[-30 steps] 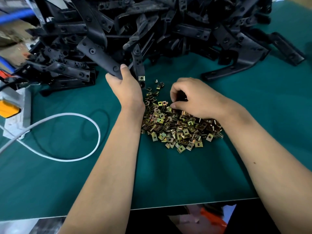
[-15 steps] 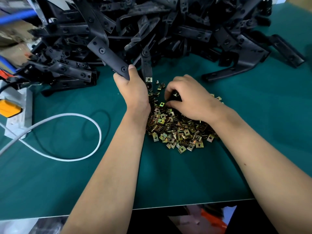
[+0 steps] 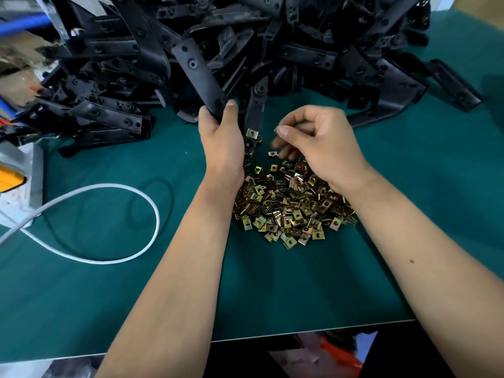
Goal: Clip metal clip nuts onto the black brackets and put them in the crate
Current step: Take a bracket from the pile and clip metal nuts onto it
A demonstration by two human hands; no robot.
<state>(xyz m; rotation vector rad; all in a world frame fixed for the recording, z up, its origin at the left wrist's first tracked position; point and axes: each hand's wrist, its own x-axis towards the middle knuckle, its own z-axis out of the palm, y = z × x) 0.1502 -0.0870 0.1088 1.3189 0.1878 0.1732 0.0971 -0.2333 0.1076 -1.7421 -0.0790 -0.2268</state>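
Observation:
My left hand (image 3: 222,137) grips a black bracket (image 3: 195,69) at its bend. One arm of the bracket rises up and left, and the other hangs down beside my palm with a brass clip nut (image 3: 251,133) clipped near its end. My right hand (image 3: 316,144) hovers just right of that end, above the far edge of the clip nut pile (image 3: 291,205). Its fingers are curled, with the thumb pressed against the forefinger as on a small nut that stays hidden. The crate is out of view.
A large heap of black brackets (image 3: 300,45) fills the back of the green mat (image 3: 272,290). A white cable (image 3: 109,222) loops at the left, leading to a white power strip (image 3: 24,181) with a yellow plug. The mat's front edge runs below my forearms.
My right hand has lifted off the clip nut pile and moved up toward the bracket's end. My left hand has tilted the bracket more upright and brought it slightly right.

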